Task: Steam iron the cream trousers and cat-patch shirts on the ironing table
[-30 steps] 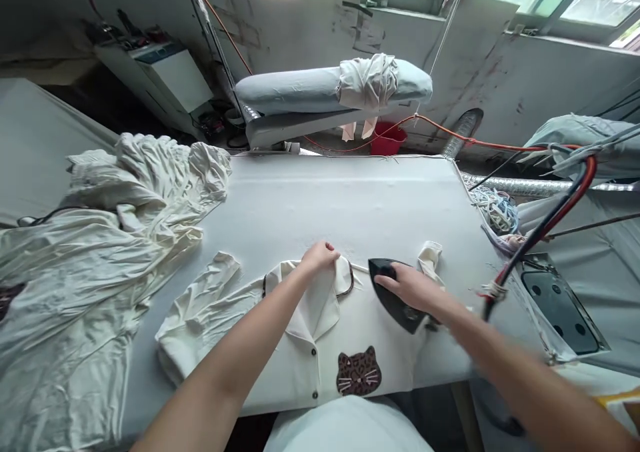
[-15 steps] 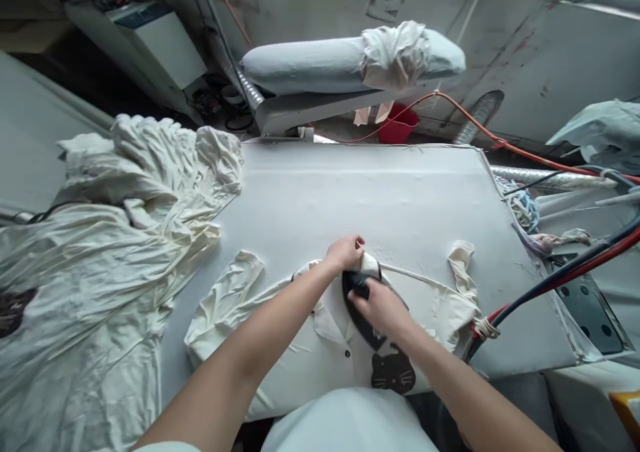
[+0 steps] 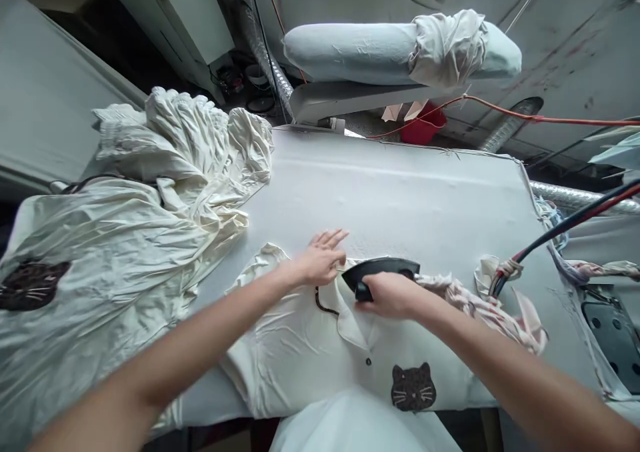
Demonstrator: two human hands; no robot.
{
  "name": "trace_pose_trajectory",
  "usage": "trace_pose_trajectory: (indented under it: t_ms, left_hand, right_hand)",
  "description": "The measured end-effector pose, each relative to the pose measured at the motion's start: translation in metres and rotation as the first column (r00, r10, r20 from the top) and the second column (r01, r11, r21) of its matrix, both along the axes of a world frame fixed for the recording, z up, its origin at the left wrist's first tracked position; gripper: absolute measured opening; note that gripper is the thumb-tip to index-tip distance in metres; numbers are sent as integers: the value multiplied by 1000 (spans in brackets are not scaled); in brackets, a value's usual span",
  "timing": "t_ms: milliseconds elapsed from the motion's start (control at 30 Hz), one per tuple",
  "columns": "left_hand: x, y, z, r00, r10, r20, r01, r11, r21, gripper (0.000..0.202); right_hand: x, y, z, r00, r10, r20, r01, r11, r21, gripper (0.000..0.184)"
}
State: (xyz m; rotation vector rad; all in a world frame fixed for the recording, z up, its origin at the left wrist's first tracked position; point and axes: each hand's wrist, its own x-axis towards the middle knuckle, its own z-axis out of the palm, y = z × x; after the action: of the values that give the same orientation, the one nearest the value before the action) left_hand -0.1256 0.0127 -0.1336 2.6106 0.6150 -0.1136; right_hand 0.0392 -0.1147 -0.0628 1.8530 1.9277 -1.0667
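Note:
A cream shirt (image 3: 300, 352) with a collar, a dark button and a dark cat-face patch (image 3: 413, 387) lies spread at the near edge of a padded ironing table (image 3: 380, 192). My right hand (image 3: 387, 295) is wrapped round the handle of a black iron (image 3: 383, 269). The iron lies across the collar area, its tip pointing left towards my left hand. At the collar's left side, my left hand (image 3: 323, 259) has thumb and forefinger closed on the fabric while its other fingers stretch out.
Crumpled cream garments (image 3: 130, 239) are heaped on the left. A padded sleeve arm (image 3: 350, 49) with a bunched cloth stands behind the table. Dark and red hoses (image 3: 575, 225), tied with cloth wrapping, run from the right to the iron. Beyond the table is a red bucket (image 3: 424, 127).
The iron has turned from pointing towards me to pointing left, and sits higher at the collar. My left hand has shifted along the collar, with fingers extended. The view has swung left.

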Motion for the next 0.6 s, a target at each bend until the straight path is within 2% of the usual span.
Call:
trace_pose_trajectory:
  t_ms: [33, 67, 100, 133, 167, 200, 233, 267, 300, 333, 400, 433, 500, 567, 600]
  left_hand:
    - [1, 9, -1, 987, -160, -8, 160, 987, -11, 19]
    - [3, 15, -3, 962, -271, -22, 271, 963, -13, 15]
    - [6, 19, -5, 945, -324, -30, 324, 946, -3, 11]
    - [8, 20, -7, 946, -322, -20, 323, 946, 18, 9]
    - [8, 17, -10, 962, -272, 11, 272, 962, 39, 9]
    - [4, 11, -12, 984, -170, 59, 167, 985, 54, 10]
    - [-4, 2, -15, 994, -17, 110, 10, 998, 61, 13]
    - [-18, -9, -17, 976, 160, 150, -171, 983, 62, 16]
    - [-37, -22, -18, 931, 324, 168, -338, 939, 61, 20]
    - [-61, -35, -18, 882, 444, 158, -458, 887, 65, 25]
    - [-114, -58, -16, 821, 570, 35, -571, 817, 77, 33]
    - [-140, -65, -14, 796, 601, -69, -598, 799, 62, 36]
    - [-182, -71, -11, 714, 643, -279, -669, 743, 2, 41]
    - [-207, -67, -11, 626, 670, -399, -744, 666, -50, 46]
    - [-214, -63, -12, 602, 682, -415, -770, 634, -76, 46]
  right_hand:
    - [-4, -15, 1, 999, -37, -36, 36, 999, -23, 37]
    - [-10, -30, 1, 995, -81, -66, 78, 996, -45, 37]
    - [-18, -44, -1, 988, -127, -89, 121, 990, -69, 34]
    - [-28, -55, -4, 979, -172, -106, 163, 983, -86, 31]
    - [-38, -61, -9, 969, -216, -120, 206, 974, -91, 27]
    - [-48, -63, -14, 956, -260, -137, 251, 965, -78, 25]
    - [-55, -59, -19, 940, -302, -160, 299, 953, -45, 24]
    - [-60, -52, -23, 922, -342, -181, 348, 937, 1, 24]
    - [-63, -41, -26, 904, -383, -190, 398, 916, 46, 26]
    - [-63, -28, -28, 888, -423, -181, 442, 893, 83, 28]
    - [-58, 0, -28, 872, -472, -130, 486, 866, 117, 31]
    - [-56, 12, -27, 878, -467, -105, 477, 872, 112, 31]
    - [-57, 30, -23, 931, -349, -106, 357, 931, 73, 31]
    - [-73, 40, -21, 985, -86, -147, 98, 993, 71, 31]
    - [-88, 44, -21, 985, 63, -160, -49, 995, 89, 31]
